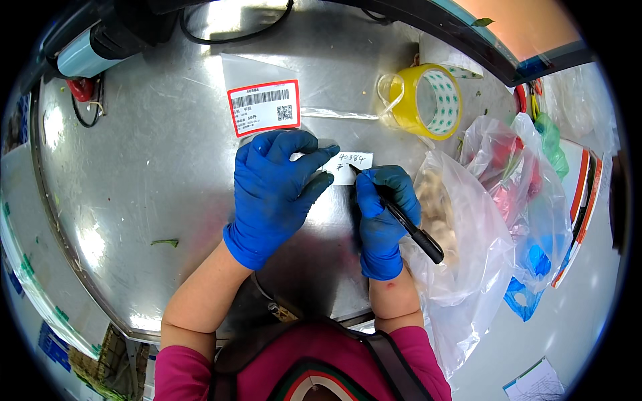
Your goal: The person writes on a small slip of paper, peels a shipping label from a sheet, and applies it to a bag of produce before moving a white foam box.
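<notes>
Both my hands wear blue rubber gloves. My right hand (pixel 386 215) grips a black marker pen (pixel 414 230), its tip on a small white paper slip (pixel 346 175) that bears handwriting. At the slip's left edge rest the thumb and a finger of my left hand (pixel 276 193), apart from each other and steadying it against the metal table. Just beyond my left hand lies a red-bordered printed label (pixel 265 108) on a clear plastic piece; it bears a barcode and writing. A narrow clear strip (pixel 341 114) runs from the label towards a yellow roll of tape (pixel 401 103).
Clear plastic bags (pixel 476 240) with contents crowd the right side. A metal table (pixel 125 200) with a raised rim lies under my hands. A black cable (pixel 235 39) loops at the back, and a dark-framed panel (pixel 451 45) spans the upper right.
</notes>
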Action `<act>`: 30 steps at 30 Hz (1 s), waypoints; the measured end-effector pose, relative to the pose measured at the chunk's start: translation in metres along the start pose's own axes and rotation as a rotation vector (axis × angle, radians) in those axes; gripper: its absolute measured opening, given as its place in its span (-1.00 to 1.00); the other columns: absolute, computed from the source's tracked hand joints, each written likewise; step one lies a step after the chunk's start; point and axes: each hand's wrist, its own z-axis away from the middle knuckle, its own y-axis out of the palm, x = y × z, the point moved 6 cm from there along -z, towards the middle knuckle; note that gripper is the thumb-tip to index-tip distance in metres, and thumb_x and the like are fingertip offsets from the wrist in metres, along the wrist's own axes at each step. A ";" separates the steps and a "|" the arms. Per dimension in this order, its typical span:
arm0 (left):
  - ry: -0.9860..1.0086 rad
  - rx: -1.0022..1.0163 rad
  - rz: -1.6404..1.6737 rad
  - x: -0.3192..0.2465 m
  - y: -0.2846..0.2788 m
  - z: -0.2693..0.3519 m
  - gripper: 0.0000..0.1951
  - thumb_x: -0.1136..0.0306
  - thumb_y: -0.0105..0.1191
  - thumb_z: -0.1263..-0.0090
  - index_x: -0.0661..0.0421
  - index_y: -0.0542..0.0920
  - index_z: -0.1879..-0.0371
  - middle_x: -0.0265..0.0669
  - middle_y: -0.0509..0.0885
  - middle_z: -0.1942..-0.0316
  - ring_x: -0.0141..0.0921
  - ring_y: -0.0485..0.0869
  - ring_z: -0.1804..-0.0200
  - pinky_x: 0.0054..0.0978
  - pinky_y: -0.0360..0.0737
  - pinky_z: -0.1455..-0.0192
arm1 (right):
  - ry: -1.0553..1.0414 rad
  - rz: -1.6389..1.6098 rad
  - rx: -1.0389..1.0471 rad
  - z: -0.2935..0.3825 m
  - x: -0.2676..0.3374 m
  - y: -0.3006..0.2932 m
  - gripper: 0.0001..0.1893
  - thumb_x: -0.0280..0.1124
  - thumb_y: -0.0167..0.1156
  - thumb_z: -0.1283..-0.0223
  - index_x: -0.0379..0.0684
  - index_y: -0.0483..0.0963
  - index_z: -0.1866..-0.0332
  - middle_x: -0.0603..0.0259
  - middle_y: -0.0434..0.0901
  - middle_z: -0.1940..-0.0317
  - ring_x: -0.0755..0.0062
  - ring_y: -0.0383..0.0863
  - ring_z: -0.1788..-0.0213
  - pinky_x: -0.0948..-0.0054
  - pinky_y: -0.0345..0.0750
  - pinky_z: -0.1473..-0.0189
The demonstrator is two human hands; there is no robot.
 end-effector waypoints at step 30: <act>0.003 -0.004 -0.004 0.000 0.000 0.000 -0.65 0.40 0.29 0.15 -0.02 0.66 0.26 -0.32 0.53 0.36 -0.32 0.51 0.30 -0.41 0.44 0.26 | -0.052 0.003 0.039 -0.003 0.008 0.003 -0.83 -0.66 0.22 0.10 -0.18 0.41 0.41 0.27 0.44 0.52 0.58 0.44 0.50 0.64 0.41 0.41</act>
